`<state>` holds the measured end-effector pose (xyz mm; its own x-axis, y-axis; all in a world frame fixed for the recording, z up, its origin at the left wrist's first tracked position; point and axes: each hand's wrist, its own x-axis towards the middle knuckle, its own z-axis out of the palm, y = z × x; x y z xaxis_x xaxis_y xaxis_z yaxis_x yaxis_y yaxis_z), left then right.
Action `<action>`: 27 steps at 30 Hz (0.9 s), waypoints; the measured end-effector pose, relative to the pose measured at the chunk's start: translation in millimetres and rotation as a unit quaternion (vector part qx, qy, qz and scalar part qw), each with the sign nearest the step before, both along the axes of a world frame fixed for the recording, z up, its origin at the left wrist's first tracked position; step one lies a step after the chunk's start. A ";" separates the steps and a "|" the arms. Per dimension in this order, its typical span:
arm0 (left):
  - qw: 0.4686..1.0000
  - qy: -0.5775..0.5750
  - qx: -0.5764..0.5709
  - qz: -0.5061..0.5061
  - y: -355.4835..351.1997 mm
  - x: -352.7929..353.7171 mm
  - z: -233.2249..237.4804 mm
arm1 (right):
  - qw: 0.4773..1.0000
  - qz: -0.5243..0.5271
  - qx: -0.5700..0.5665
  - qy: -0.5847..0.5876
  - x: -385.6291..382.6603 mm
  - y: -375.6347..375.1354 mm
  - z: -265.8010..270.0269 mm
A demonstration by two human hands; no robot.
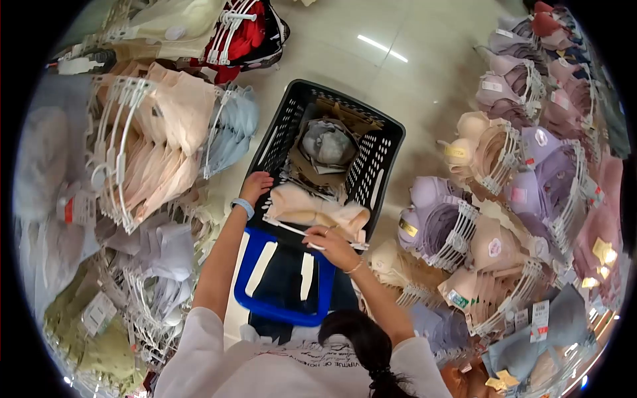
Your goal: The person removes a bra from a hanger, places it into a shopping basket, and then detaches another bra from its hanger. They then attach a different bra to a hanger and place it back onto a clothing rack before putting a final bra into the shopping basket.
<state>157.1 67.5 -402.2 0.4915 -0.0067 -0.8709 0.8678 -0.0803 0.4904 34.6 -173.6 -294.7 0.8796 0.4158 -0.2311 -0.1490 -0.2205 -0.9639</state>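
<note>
My right hand (332, 249) is closed on a white hanger (292, 229) that carries a beige bra (318, 211). The bra lies over the near end of a black shopping basket (393, 156) with slotted walls. At the basket's left rim, my left hand (256, 187) has its fingers curled over the edge; a light blue band (244, 207) circles that wrist. Inside the basket, a grey bra (328, 142) rests on brown cardboard (312, 174). A blue frame-shaped handle (282, 318) extends from the basket's near side toward my body.
Racks of bras on hangers line both sides, with peach bras (176, 119) at left and purple bras (431, 219) at right. Red and black garments (249, 36) hang at the upper left. Shiny floor tiles (358, 66) run between the racks.
</note>
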 end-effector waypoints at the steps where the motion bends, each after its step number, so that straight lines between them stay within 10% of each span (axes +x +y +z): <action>1: 1.000 0.006 -0.002 -0.025 -7.8 0.0 -16.8 | 0.999 -0.004 -0.013 -0.029 -6.5 5.2 -26.6; 8: 0.986 -0.011 0.080 -0.146 -23.2 2.1 -211.7 | 0.997 0.023 -0.073 0.012 -7.6 28.3 -111.0; 16: 0.984 0.117 -0.066 0.113 -41.6 10.7 -281.5 | 0.974 0.062 -0.165 0.145 -39.9 40.7 -186.5; 27: 0.983 0.065 -0.098 0.142 -52.0 26.7 -375.3 | 0.963 -0.040 -0.161 0.212 -26.8 53.9 -204.6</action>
